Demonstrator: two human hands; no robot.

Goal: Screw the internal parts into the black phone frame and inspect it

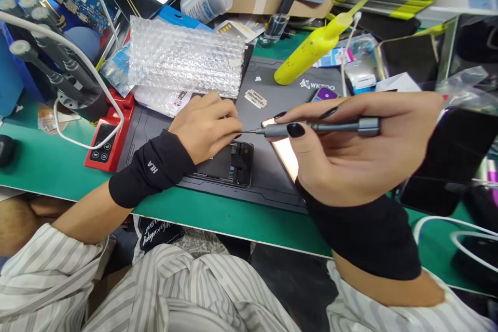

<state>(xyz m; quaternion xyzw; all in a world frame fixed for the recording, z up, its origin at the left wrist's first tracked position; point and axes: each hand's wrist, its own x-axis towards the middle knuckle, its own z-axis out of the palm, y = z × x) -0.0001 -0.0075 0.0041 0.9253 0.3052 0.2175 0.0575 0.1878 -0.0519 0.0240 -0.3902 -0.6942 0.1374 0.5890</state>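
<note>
My right hand (361, 150) grips a slim grey precision screwdriver (342, 127), its thin shaft pointing left. At that tip are the fingertips of my left hand (208, 127), closed together; whatever they pinch is hidden. Below my left hand an opened phone (241, 163) with its inner parts exposed lies on a dark grey work mat (272, 181). My left palm and wrist cover much of the phone. A lit phone screen (287, 155) shows partly behind my right thumb. Black wristbands cover both wrists.
A razor blade (256, 98) rests on the mat, behind the screwdriver tip. A yellow squeeze bottle (313, 49) stands behind it. Bubble wrap (187, 57) and a red device with a screwdriver holder (111, 129) are at left. More phones (447, 161) lie at right.
</note>
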